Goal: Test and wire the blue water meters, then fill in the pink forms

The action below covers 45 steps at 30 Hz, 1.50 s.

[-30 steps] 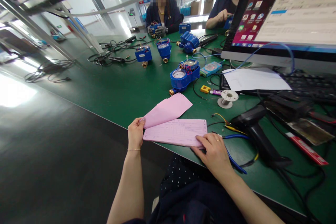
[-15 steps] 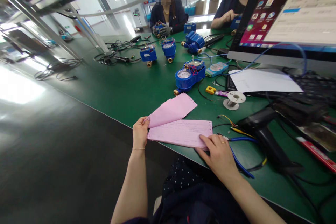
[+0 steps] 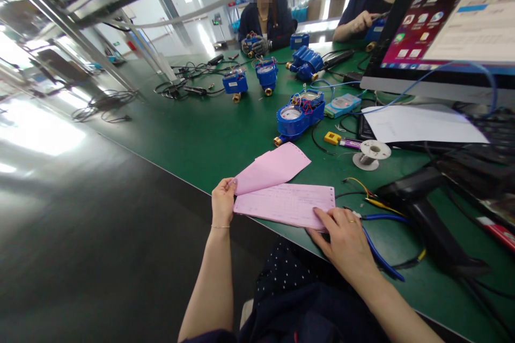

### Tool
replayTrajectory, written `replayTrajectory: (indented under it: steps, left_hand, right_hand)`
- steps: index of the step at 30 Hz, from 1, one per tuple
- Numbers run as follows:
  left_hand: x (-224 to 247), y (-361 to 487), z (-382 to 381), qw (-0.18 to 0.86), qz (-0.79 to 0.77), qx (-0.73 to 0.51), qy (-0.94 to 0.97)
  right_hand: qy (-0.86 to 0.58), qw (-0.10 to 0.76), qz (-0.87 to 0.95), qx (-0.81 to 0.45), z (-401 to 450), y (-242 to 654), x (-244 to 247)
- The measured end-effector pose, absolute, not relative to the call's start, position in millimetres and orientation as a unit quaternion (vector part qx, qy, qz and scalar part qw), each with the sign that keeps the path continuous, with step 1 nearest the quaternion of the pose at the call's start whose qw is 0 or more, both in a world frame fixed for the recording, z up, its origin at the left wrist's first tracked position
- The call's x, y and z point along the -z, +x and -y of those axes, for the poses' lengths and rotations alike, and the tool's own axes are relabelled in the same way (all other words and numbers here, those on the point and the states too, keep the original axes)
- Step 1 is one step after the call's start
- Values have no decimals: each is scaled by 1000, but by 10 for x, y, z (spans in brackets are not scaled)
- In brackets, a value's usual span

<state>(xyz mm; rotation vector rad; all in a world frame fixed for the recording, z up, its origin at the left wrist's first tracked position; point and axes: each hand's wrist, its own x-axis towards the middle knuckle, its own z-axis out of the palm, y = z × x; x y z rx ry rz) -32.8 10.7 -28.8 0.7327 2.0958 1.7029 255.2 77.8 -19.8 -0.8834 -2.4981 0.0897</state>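
Note:
A stack of pink printed forms (image 3: 281, 203) lies at the front edge of the green table, with punched holes along its right end. My left hand (image 3: 223, 201) is closed on the near left corner of a folded-back pink sheet (image 3: 276, 169), thumb on top. At the stack's right end, my right hand (image 3: 346, 238) grips the lower corner, fingers on the printed face and thumb at the near edge. Just beyond the sheets stands a blue water meter (image 3: 293, 120) with its round dial and red wires exposed. Blue-handled pliers (image 3: 380, 257) lie right beside my right hand.
A solder wire spool (image 3: 368, 156), a black barcode scanner (image 3: 430, 214) and a monitor (image 3: 446, 27) stand on the right. More blue meters (image 3: 266, 76) sit farther back. Two people work across the table, one a gloved co-worker (image 3: 267, 21). Cables (image 3: 181, 83) lie at far left.
The whole view has shifted, so things appear slightly farther right. Both hands keep their hold on the pink sheets, with little visible movement.

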Motion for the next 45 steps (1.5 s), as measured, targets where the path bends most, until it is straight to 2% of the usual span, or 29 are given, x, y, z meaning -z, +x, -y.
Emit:
replayTrajectory:
  steps: [29, 45]
  left_hand:
    - [218, -178, -49, 52, -807, -514, 286]
    - [202, -152, -51, 45, -829, -476, 289]
  right_hand:
    - [-332, 239, 911, -60, -756, 2554, 189]
    - [-341, 227, 911, -52, -745, 2548, 195]
